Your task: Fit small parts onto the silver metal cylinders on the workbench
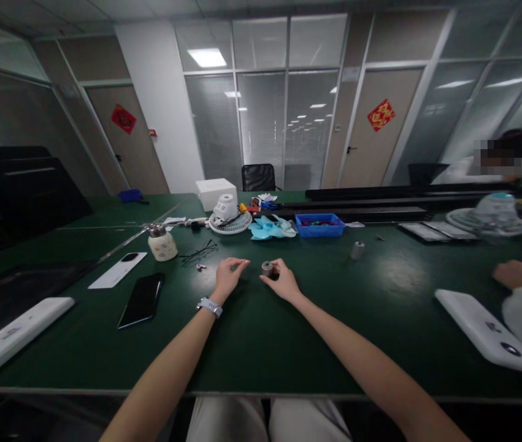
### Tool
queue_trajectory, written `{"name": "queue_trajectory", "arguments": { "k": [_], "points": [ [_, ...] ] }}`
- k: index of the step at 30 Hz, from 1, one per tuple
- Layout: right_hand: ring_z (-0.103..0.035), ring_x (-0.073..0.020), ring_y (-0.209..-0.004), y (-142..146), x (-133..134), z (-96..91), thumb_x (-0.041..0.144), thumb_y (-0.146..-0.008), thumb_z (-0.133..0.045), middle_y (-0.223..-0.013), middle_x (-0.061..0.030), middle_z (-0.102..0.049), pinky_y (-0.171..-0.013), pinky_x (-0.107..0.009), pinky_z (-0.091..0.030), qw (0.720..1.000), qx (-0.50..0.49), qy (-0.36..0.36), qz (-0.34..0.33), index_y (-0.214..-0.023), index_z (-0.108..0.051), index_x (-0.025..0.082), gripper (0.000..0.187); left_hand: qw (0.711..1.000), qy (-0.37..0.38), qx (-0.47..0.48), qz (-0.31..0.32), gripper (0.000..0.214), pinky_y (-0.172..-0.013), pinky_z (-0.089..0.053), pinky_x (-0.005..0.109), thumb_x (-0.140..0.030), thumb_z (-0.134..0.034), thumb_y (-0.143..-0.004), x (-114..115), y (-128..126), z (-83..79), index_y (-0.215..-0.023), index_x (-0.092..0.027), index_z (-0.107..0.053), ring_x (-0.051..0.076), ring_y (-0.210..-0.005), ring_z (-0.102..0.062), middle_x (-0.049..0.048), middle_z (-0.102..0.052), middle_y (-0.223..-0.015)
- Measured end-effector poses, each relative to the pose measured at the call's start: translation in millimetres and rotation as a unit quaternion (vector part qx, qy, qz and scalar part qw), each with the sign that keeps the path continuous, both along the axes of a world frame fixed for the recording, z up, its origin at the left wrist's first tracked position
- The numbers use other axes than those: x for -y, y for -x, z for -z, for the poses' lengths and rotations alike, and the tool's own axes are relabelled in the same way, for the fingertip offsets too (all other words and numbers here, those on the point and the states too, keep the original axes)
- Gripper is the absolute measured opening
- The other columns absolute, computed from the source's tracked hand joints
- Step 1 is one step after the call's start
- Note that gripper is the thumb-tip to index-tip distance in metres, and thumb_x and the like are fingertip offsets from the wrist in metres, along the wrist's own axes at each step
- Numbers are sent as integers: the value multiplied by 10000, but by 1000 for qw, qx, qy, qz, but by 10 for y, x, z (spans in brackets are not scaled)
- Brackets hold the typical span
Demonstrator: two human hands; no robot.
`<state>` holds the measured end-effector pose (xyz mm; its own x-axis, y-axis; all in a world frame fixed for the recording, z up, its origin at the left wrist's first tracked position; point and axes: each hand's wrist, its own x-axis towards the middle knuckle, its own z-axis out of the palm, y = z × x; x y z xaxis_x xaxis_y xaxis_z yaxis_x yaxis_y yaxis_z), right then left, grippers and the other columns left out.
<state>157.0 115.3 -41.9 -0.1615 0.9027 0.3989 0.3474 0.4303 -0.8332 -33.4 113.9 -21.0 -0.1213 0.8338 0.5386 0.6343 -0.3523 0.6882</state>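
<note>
My right hand point(284, 283) grips a small grey metal cylinder point(267, 268) between thumb and fingers, low over the green table. The cylinder stands upright with its round top showing; the frame does not show clearly whether its base touches the table. Just left of it, my left hand point(228, 277) has thumb and fingertips pinched together, pointing at the cylinder but apart from it. Anything inside that pinch is too small to make out. A similar metal cylinder point(357, 250) stands farther right on the table.
Behind my hands lie light blue fan blades point(272, 228), a white fan body point(226, 212) and a blue parts tray point(319, 226). Left are a cream jar point(162, 244), glasses point(200, 252), an earbud point(200, 267) and a black phone point(142, 301). A co-worker's arm point(518, 274) rests at right.
</note>
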Motion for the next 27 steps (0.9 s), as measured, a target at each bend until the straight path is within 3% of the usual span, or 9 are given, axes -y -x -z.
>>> {"name": "queue_trajectory", "arguments": {
  "k": [3,9,17,27],
  "points": [
    [-646,-178,-884,-8,2,-18,315,-650,-732,-954,-33,-673,-816,-354,-498,1000,5,1,8,-935,-491,227,384,999,48,-18,-1,292,-725,-462,301,-447,-597,-771,17,133,59,-846,-206,-743,181,-783,-607,57,-700,-843],
    [-634,-191,-890,-13,33,-69,391,-585,-777,-965,-45,-665,-805,-357,-496,999,31,1,20,-964,-518,216,492,990,92,-100,45,293,-694,-454,298,-455,-594,-775,20,118,72,-820,-215,-757,188,-759,-605,56,-694,-820],
    [-628,-190,-885,-15,31,-65,420,-599,-761,-960,-47,-667,-804,-345,-490,999,45,-1,25,-991,-548,210,493,981,91,-157,72,317,-760,-437,315,-447,-528,-819,36,125,102,-860,-229,-754,194,-805,-610,52,-707,-842],
    [-636,-183,-833,-31,-3,-25,444,-611,-748,-911,-47,-679,-774,-333,-500,999,26,2,31,-946,-578,192,452,986,75,-141,38,391,-776,-439,317,-403,-411,-887,120,13,61,-1019,-189,-710,208,-862,-605,87,-706,-939]
  ]
}}
